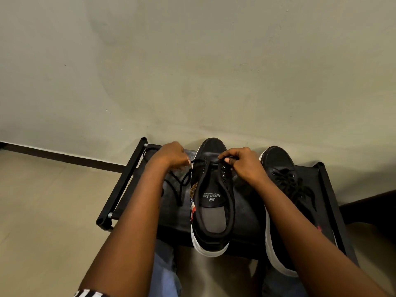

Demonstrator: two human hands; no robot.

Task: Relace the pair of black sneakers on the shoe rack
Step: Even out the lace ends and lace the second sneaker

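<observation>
- A plain pale wall [192,61] fills the upper half of the frame, with a dark baseboard [64,156] running along its foot at the left.
- A light floor [42,200] takes up the lower left.
- The black shoe rack [120,185] stands against the wall at lower centre. Its top shelf carries both shoes.
- The forearms reach in from the bottom edge. The right one crosses over the heel half of the laced sneaker [278,161], which sits at the right of the shelf with its toe towards the wall.
- The unlaced sneaker [211,211] lies at centre, toe to the wall. Its tongue is open and most of its eyelets are bare.
- Blue jeans [162,275] show below the rack's front edge.
- The left hand [171,156] is just left of the toe, its grip pinched on the black lace [196,161].
- The right hand [244,163] is just right of the toe, its grip pinching the lace's other end over the top eyelets.
- The slack lace loops over the shelf under the left wrist.
- A striped sleeve [92,293] shows at the bottom edge.
</observation>
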